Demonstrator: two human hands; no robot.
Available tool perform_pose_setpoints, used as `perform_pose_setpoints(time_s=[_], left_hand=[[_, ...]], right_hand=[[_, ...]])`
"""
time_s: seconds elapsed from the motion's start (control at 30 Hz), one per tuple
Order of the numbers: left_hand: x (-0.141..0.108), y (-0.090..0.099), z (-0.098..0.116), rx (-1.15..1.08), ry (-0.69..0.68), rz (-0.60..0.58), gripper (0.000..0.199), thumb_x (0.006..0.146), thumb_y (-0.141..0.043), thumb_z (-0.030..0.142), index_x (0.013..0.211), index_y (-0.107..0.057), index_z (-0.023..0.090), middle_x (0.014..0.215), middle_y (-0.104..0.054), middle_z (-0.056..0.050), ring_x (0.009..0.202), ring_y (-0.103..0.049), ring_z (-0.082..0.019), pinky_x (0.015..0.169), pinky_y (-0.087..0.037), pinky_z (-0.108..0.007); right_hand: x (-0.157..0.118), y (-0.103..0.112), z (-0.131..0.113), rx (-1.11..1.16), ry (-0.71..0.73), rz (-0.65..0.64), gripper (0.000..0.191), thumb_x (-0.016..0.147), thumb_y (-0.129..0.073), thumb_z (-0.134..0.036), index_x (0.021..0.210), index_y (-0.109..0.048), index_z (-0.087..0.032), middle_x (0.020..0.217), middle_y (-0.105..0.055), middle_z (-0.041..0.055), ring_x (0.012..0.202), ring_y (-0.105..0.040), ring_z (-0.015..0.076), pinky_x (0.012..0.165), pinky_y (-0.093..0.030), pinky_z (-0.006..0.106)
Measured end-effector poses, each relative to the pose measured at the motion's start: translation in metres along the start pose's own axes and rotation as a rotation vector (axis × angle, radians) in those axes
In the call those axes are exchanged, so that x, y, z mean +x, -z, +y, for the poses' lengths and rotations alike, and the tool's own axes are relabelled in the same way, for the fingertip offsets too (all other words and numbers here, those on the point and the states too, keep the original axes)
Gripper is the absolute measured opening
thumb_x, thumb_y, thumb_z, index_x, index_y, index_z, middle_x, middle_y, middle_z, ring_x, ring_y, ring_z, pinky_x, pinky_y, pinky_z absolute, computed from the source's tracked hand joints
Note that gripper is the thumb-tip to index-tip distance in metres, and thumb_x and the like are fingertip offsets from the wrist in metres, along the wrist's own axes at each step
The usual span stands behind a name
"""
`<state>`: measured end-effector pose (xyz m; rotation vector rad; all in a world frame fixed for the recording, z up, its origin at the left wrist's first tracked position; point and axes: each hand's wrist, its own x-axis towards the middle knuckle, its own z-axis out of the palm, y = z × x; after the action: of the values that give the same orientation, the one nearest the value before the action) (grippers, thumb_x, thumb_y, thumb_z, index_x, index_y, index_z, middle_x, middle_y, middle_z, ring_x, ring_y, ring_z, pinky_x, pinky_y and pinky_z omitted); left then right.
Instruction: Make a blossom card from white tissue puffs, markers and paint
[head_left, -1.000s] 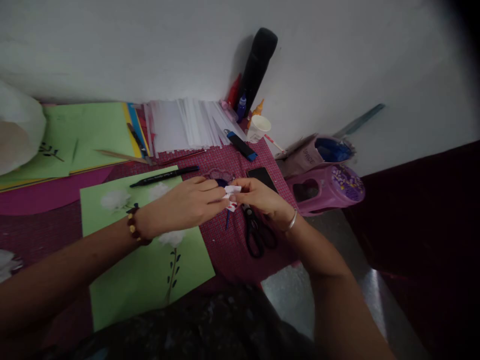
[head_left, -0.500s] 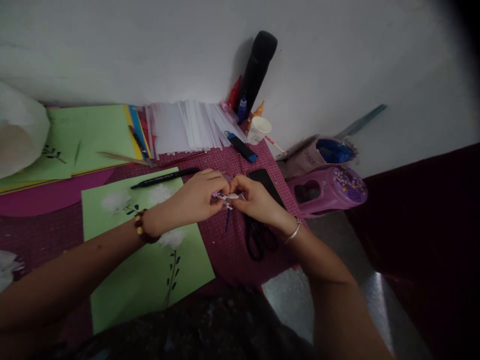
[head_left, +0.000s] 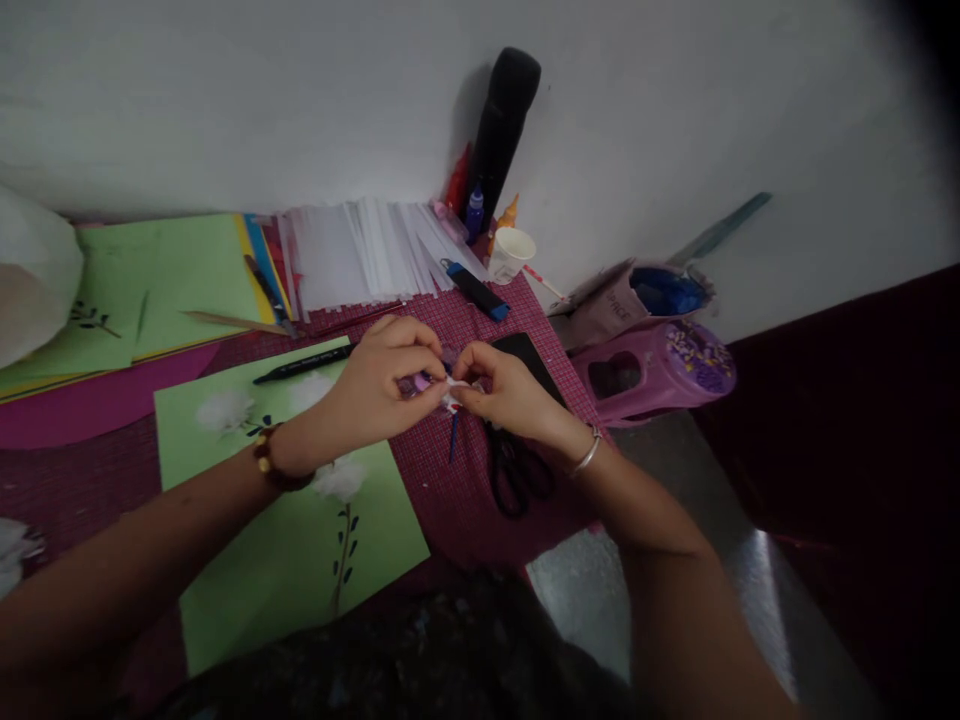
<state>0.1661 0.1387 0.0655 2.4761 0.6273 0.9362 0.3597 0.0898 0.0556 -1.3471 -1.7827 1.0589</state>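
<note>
My left hand (head_left: 394,378) and my right hand (head_left: 510,390) meet above the red checked cloth, fingertips pinched together on a small white piece (head_left: 452,392). What the piece is made of is too small to tell. Something purple shows behind my left fingers. Below the fingertips a thin blue stick (head_left: 453,438) points down. Under my left forearm lies a green sheet (head_left: 277,560) with white fluffy flowers (head_left: 341,480) and painted stems. Black scissors (head_left: 517,475) lie beneath my right wrist.
A black marker (head_left: 300,362) lies on the green sheet. Farther back are white strips (head_left: 375,250), a blue-black cutter (head_left: 476,290), a paper cup (head_left: 512,252), paint bottles (head_left: 475,212) and a tall black object (head_left: 506,120). A pink container (head_left: 645,370) stands right of the table.
My left hand has shifted slightly left and up, its fingers straighter and less curled. The white piece now sits between both hands' fingertips. The whole view has shifted a little.
</note>
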Motion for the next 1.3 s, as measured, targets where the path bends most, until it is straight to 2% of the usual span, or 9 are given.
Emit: perform_pose_setpoints(time_s=[0.1,0.23,0.37,0.47,0.53,0.67,0.83,1.1,1.3], left_hand=[[0.003,-0.002,-0.001,0.054,0.073,-0.103,0.004,0.08,-0.065,0.023,0.08,-0.067,0.019,0.096,-0.061,-0.005,0.092,-0.055,-0.022,0.083,-0.042,-0.039],[0.007,-0.006,0.002,0.131,0.11,-0.186,0.002,0.077,-0.064,0.02,0.079,-0.066,0.019,0.096,-0.061,-0.005,0.095,-0.053,-0.024,0.084,-0.042,-0.041],[0.007,0.001,0.005,0.147,0.103,-0.076,0.005,0.081,-0.061,0.021,0.085,-0.062,0.019,0.099,-0.062,-0.006,0.098,-0.055,-0.025,0.087,-0.043,-0.043],[-0.008,0.007,0.001,0.217,0.153,0.039,0.008,0.085,-0.059,0.025,0.092,-0.061,0.021,0.098,-0.063,-0.006,0.097,-0.057,-0.025,0.086,-0.043,-0.043],[-0.025,0.006,-0.004,0.29,0.163,-0.03,0.009,0.087,-0.058,0.026,0.093,-0.062,0.021,0.094,-0.064,-0.006,0.093,-0.058,-0.025,0.082,-0.044,-0.042],[-0.052,-0.007,-0.012,0.434,0.063,-0.276,0.014,0.092,-0.052,0.022,0.097,-0.064,0.019,0.095,-0.065,-0.008,0.093,-0.057,-0.027,0.079,-0.042,-0.042],[-0.054,-0.02,-0.016,0.529,-0.054,-0.377,0.014,0.094,-0.051,0.022,0.096,-0.064,0.017,0.092,-0.062,-0.007,0.091,-0.054,-0.026,0.078,-0.04,-0.041],[-0.055,-0.032,-0.026,0.468,-0.119,-0.381,0.016,0.093,-0.054,0.014,0.08,-0.062,0.017,0.087,-0.065,-0.006,0.087,-0.055,-0.023,0.075,-0.037,-0.038],[-0.053,-0.032,-0.027,0.434,-0.111,-0.383,0.02,0.096,-0.05,0.013,0.082,-0.063,0.016,0.085,-0.066,-0.004,0.086,-0.055,-0.021,0.076,-0.037,-0.037]], right_hand=[[-0.002,0.0,-0.007,-0.183,0.031,0.008,0.014,0.078,-0.062,-0.018,0.084,-0.05,-0.021,0.076,-0.055,-0.003,0.067,-0.051,0.0124,0.063,-0.037,0.026],[-0.003,0.0,-0.01,-0.282,0.042,0.022,0.016,0.076,-0.06,-0.013,0.085,-0.049,-0.021,0.077,-0.057,-0.0026,0.067,-0.052,0.0132,0.064,-0.036,0.027],[0.0,0.008,-0.003,-0.235,0.079,0.082,0.01,0.077,-0.058,-0.014,0.083,-0.053,-0.021,0.079,-0.061,-0.0006,0.072,-0.055,0.0146,0.068,-0.04,0.028],[0.004,0.015,0.007,-0.303,0.069,0.135,0.007,0.079,-0.057,-0.014,0.082,-0.056,-0.02,0.081,-0.064,0.0011,0.075,-0.057,0.0162,0.071,-0.04,0.03],[0.007,0.017,0.014,-0.43,0.095,0.111,0.007,0.08,-0.058,-0.013,0.082,-0.058,-0.02,0.082,-0.066,0.0023,0.078,-0.058,0.018,0.076,-0.039,0.033],[0.011,0.013,0.025,-0.697,0.227,-0.01,0.01,0.085,-0.056,-0.013,0.089,-0.062,-0.021,0.09,-0.068,0.0042,0.093,-0.057,0.0228,0.087,-0.033,0.038],[0.014,0.008,0.025,-0.828,0.28,-0.125,0.013,0.087,-0.054,-0.013,0.094,-0.064,-0.02,0.093,-0.067,0.0054,0.094,-0.053,0.0237,0.092,-0.03,0.039],[0.02,0.001,0.027,-0.889,0.295,-0.164,0.015,0.087,-0.051,-0.013,0.093,-0.063,-0.02,0.092,-0.066,0.0064,0.093,-0.052,0.0244,0.095,-0.029,0.041],[0.023,-0.003,0.027,-0.964,0.312,-0.166,0.015,0.088,-0.048,-0.012,0.089,-0.061,-0.018,0.089,-0.064,0.0081,0.09,-0.051,0.0254,0.091,-0.031,0.041]])
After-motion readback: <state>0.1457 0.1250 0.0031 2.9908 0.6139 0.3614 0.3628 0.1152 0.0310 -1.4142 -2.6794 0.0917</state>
